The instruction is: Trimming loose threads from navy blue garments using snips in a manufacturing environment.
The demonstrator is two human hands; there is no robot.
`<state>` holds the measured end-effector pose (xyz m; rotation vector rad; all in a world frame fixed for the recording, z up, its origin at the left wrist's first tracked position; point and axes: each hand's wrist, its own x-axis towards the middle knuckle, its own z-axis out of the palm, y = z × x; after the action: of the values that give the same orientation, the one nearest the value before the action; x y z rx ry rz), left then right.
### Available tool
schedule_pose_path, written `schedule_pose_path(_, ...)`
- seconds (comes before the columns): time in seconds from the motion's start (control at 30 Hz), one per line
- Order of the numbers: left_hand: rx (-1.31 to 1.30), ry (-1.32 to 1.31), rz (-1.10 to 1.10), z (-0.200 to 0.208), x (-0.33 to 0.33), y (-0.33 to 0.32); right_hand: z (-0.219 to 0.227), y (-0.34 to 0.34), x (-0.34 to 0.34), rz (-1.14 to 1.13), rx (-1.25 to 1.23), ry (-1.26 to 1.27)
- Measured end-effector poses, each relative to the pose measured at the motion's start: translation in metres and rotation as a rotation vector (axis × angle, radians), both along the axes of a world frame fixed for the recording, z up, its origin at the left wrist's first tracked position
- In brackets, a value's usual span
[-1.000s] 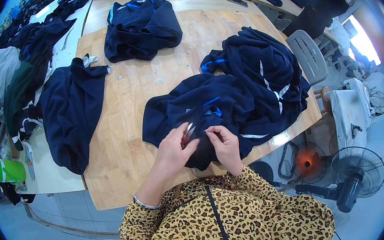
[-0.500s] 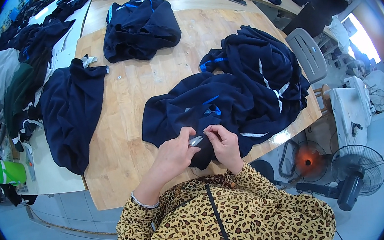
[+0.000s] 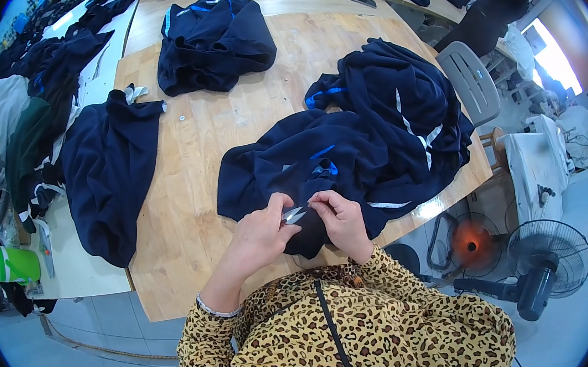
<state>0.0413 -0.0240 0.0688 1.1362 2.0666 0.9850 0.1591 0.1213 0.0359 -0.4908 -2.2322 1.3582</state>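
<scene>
My left hand (image 3: 260, 231) is closed round small metal thread snips (image 3: 293, 216), whose blades point right, toward my other hand. Thumb and fingertips of my right hand (image 3: 343, 223) are pinched together just beyond the blade tips; what they hold is too small to make out. Both hands are over the near edge of a crumpled navy garment (image 3: 290, 144) with bright blue trim inside. Another navy heap (image 3: 398, 79) with white tape strips joins it on the right.
The garments lie on a wooden table (image 3: 194, 158). A folded navy garment (image 3: 215, 45) lies at the far side, another navy piece (image 3: 111, 178) at the left. A grey chair (image 3: 471, 82), a fan (image 3: 549, 257) and a glowing heater (image 3: 474, 245) stand right. A person (image 3: 497, 1) is far right.
Both hands have shifted slightly left, and the snips' blades show more plainly apart. The person at the far right has raised an arm to the head.
</scene>
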Motion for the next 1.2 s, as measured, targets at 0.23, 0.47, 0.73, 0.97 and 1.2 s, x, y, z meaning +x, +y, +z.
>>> schedule_pose_path(0.23, -0.013, -0.051, -0.056, 0.005, -0.005, -0.002, 0.002, -0.001, -0.001, 0.026, 0.004, 0.017)
schedule_pose_path(0.47, 0.0, -0.131, -0.109, 0.005, -0.005, 0.0, 0.002, -0.001, 0.001, 0.067, -0.056, -0.068)
schedule_pose_path(0.73, -0.02, -0.128, -0.12, 0.001, -0.006, 0.001, -0.002, 0.0, 0.001, 0.076, -0.033, -0.041)
schedule_pose_path(0.97, -0.01, -0.213, -0.111, -0.002, -0.007, 0.002, -0.001, -0.001, 0.001, 0.084, -0.03, -0.044)
schedule_pose_path(1.2, 0.0, -0.236, -0.121, -0.006, -0.008, 0.001, -0.001, -0.001, 0.001, 0.093, -0.006, -0.057)
